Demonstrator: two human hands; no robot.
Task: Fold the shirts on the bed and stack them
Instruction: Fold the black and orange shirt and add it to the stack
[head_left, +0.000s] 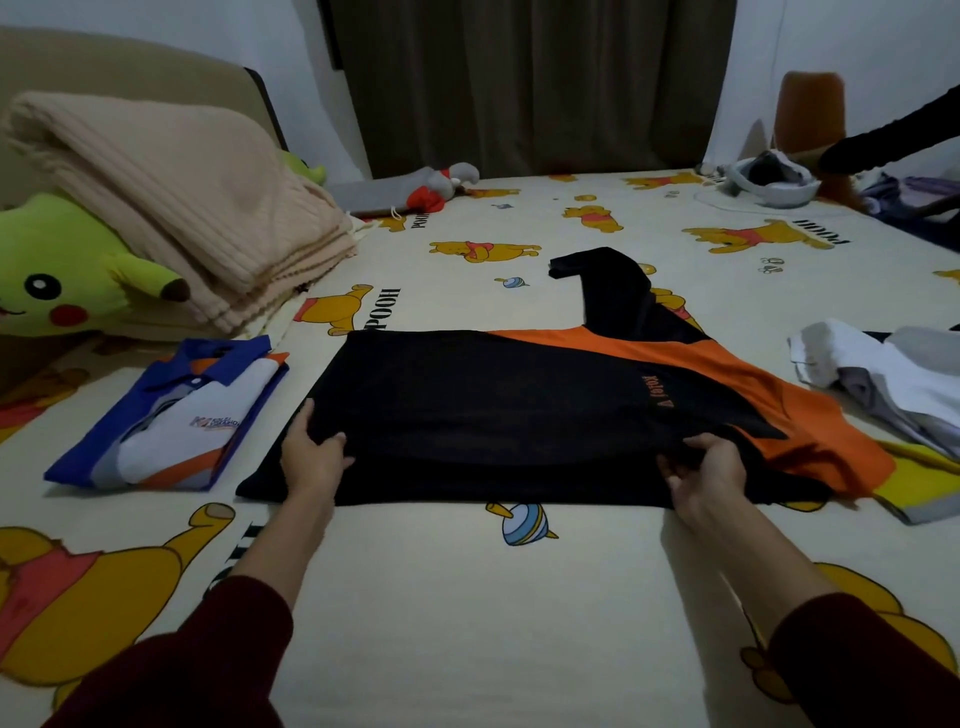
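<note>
Near the front edge of the bed (467, 597), in the middle of the cartoon-bear sheet, a black and orange shirt (519, 410) lies flat with one long black sleeve (618, 291) trailing away towards the far edge. Its near portion is pinched at two places: the left hand (314, 452) grips the cloth close to the shirt's left end, thumb on top, and the right hand (706, 473) grips a raised fold near the orange panel, fingers curled round it. The step in hand appears to be a lengthwise fold of the near side over the body. It would be done well if both pinches were lifted together and carried at the same level, so that the crease runs straight and parallel to the front edge of the bed; the cloth between the hands should be kept taut to prevent sagging. The loose sleeve ought to be tucked in before the final folds, or a bulge is likely. Towards the left edge a folded blue and white polo shirt (176, 415) lies just beside the shirt, and the finished fold is presumably to be stacked on it. A heap of unfolded pale clothes (883, 379) waits towards the right edge.
</note>
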